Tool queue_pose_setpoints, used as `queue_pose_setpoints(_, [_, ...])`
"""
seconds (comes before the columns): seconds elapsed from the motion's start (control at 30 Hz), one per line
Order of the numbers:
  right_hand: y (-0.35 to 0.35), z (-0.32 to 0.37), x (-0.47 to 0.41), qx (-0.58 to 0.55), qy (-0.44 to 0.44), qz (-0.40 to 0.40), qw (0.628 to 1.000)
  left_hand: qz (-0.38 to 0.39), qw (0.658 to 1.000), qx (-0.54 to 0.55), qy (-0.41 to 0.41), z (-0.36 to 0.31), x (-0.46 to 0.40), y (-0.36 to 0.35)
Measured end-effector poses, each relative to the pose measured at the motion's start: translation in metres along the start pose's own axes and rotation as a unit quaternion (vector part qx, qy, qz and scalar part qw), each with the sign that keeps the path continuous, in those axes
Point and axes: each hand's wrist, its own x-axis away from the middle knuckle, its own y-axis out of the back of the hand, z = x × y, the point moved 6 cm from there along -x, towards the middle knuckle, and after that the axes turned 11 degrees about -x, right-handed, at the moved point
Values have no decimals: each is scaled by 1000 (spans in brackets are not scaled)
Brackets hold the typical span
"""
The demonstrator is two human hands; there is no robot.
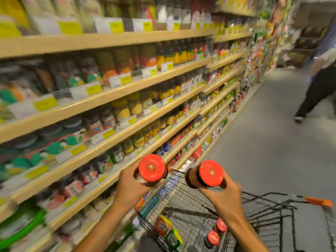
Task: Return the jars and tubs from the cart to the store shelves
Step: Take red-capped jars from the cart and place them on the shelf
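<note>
My left hand (130,186) grips a jar with a red-orange lid (151,167), held over the near corner of the cart. My right hand (224,194) grips a second red-lidded jar (211,173) with dark contents, tilted toward me. Both jars hang above the black wire cart (254,215). Inside the cart lie two more small red-lidded jars (214,237) and a colourful tub or packet (163,225). The wooden store shelves (116,113) run along my left, packed with jars and bottles. The whole view is blurred.
Yellow and white price tags line the shelf edges. The cart's orange handle (319,201) is at the lower right. A person in dark trousers (316,91) walks across the grey aisle floor (263,142) at the right.
</note>
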Motion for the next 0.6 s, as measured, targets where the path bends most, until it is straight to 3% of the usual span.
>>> queue_pose_setpoints(0.3, [-90, 60, 13, -98, 53, 200, 973, -208, 969, -86, 98, -22, 124, 132])
queue_pose_setpoints(0.6, [-212, 152, 103, -146, 126, 373, 907, -358, 912, -142, 142, -43, 258, 247])
